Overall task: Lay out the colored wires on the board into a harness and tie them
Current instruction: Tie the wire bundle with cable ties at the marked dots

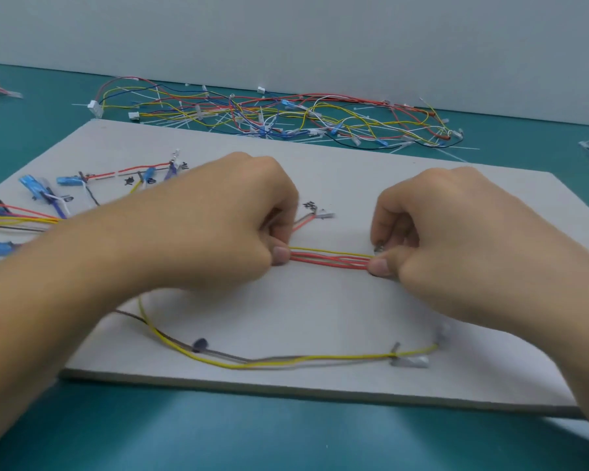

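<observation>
Head view, left hand (225, 215) and right hand (456, 232) each pinching red-yellow wire bundle (330, 260), straight across board (354, 317).

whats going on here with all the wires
A person is laying out a harness on the grey board. The left hand and right hand each pinch one end of a bundle of red and yellow wires, stretched straight between them. A yellow and grey pair curves along the board's near edge; a tangled wire pile lies behind.

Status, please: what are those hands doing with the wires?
Left hand, right hand: both pinching the red-and-yellow wire bundle, stretched straight over the board. No tie visible. Nothing in the way.
</observation>
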### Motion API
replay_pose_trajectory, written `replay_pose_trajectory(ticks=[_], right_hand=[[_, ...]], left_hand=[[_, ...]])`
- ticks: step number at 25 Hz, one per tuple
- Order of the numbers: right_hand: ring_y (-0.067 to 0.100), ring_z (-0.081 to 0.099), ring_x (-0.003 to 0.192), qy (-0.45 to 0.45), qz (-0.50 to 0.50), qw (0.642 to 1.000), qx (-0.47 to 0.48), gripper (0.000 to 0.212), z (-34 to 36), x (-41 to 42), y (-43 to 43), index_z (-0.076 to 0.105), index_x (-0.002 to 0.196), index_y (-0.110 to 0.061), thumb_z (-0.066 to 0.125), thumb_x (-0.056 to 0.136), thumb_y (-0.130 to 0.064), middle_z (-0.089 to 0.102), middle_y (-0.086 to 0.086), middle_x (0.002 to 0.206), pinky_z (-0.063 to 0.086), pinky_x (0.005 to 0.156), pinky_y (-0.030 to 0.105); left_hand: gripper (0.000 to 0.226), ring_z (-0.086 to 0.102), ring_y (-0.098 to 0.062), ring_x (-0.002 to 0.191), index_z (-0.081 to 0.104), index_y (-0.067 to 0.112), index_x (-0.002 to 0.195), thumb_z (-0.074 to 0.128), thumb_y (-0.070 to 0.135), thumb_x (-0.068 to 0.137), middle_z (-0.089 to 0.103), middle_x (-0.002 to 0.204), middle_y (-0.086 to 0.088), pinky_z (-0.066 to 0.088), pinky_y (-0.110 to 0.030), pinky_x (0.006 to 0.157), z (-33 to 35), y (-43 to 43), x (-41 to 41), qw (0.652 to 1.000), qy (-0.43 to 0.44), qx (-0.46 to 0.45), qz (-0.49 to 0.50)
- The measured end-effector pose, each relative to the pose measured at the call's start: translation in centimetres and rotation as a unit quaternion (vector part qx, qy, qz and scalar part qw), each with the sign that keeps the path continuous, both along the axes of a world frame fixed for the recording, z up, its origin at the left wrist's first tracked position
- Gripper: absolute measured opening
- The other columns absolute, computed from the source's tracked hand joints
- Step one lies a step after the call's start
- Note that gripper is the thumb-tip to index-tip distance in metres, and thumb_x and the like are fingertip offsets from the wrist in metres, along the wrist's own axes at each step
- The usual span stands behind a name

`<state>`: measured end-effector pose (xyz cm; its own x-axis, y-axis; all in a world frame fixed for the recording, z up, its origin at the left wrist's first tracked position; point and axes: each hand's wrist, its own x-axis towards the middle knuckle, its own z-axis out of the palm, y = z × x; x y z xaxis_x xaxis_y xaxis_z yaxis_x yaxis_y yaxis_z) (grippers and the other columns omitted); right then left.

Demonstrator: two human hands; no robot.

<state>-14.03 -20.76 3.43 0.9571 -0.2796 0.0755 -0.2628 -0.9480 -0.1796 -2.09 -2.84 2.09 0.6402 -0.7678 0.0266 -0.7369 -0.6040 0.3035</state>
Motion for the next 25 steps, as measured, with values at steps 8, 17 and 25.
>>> replay_pose_trajectory(ticks=[8,17,25], right_hand=[[0.005,0.060,0.073,-0.066,0.124,0.983,0.121,0.019,-1.3,1.2,0.5,0.066,0.082,-0.028,0.085,0.078,-0.030,0.066,-0.015,0.076,0.046,0.063,0.019],[0.002,0.061,0.070,-0.038,0.136,0.981,0.132,0.013,-1.2,0.7,-0.6,0.075,0.073,-0.028,0.077,0.080,-0.017,0.067,-0.012,0.066,0.048,0.065,0.017],[0.006,0.063,0.071,-0.045,0.115,0.978,0.168,0.015,-1.8,1.3,-0.9,0.073,0.087,-0.035,0.078,0.078,-0.024,0.067,-0.017,0.078,0.048,0.062,0.019]], left_hand=[[0.016,0.063,-0.003,0.064,0.069,0.045,0.083,0.069,0.051,0.068,0.068,0.070,0.020,0.058,-0.037,0.063,1.5,3.2,2.1,0.998,0.034,0.051,-0.010],[0.016,0.062,-0.004,0.073,0.078,0.035,0.078,0.064,0.043,0.078,0.066,0.078,0.016,0.045,-0.025,0.062,-0.3,0.9,0.2,0.989,0.019,-0.095,-0.108],[0.005,0.064,-0.007,0.070,0.080,0.033,0.089,0.078,0.035,0.084,0.067,0.070,0.012,0.047,-0.023,0.061,-1.6,0.0,-0.2,0.985,0.039,-0.146,-0.089]])
